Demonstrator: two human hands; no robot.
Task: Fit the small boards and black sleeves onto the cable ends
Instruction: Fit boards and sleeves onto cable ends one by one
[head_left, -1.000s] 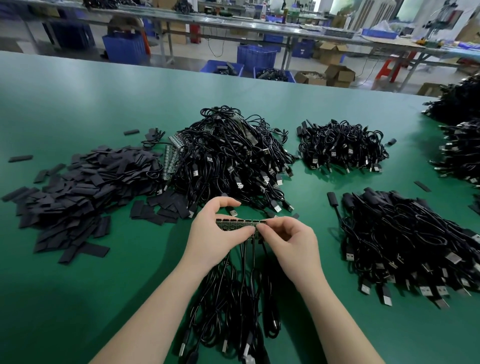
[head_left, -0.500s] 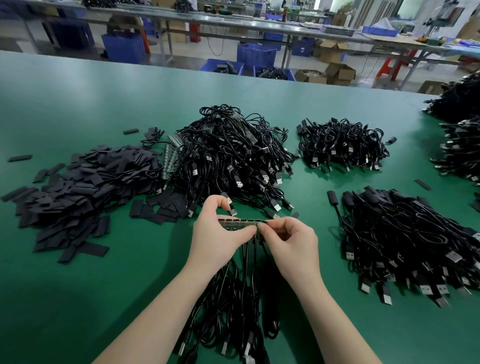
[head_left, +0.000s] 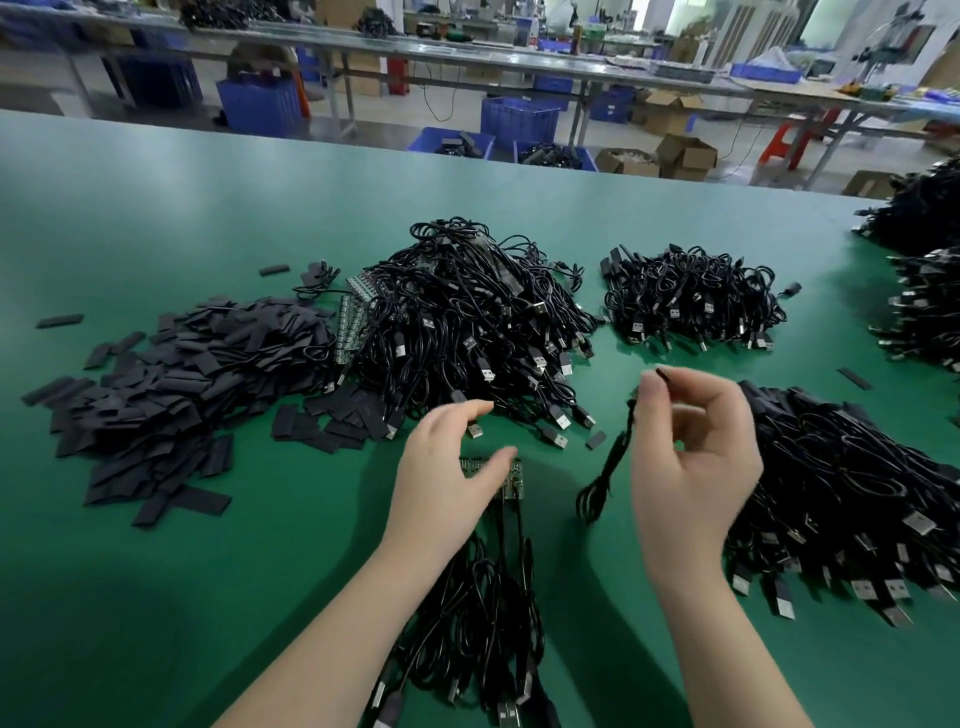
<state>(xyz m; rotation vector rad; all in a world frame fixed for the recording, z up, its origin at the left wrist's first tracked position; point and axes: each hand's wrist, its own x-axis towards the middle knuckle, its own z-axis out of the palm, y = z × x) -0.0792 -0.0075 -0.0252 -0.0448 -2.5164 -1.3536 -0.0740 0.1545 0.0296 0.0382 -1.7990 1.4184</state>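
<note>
My left hand (head_left: 447, 478) holds a strip of small green boards (head_left: 511, 475) low over the green table, its thumb on the strip. Several black cables (head_left: 483, 613) run from the strip back toward me. My right hand (head_left: 693, 457) is raised to the right and pinches the end of one black cable (head_left: 610, 467) between thumb and forefinger; the cable dangles below it. A heap of flat black sleeves (head_left: 171, 384) lies to the left. More board strips (head_left: 353, 317) stick out beside the big cable pile (head_left: 467, 322).
Further cable heaps lie at the back centre-right (head_left: 691, 296), at the near right (head_left: 852, 499) and along the right edge (head_left: 924, 270). Loose sleeves (head_left: 332, 423) are scattered in front of the big pile. Bare green table (head_left: 156, 597) stretches at the near left. Benches and blue crates stand beyond.
My right hand left the board strip, moved up and to the right, and now carries a single cable separated from the strip. My left hand stays on the strip, lowered slightly.
</note>
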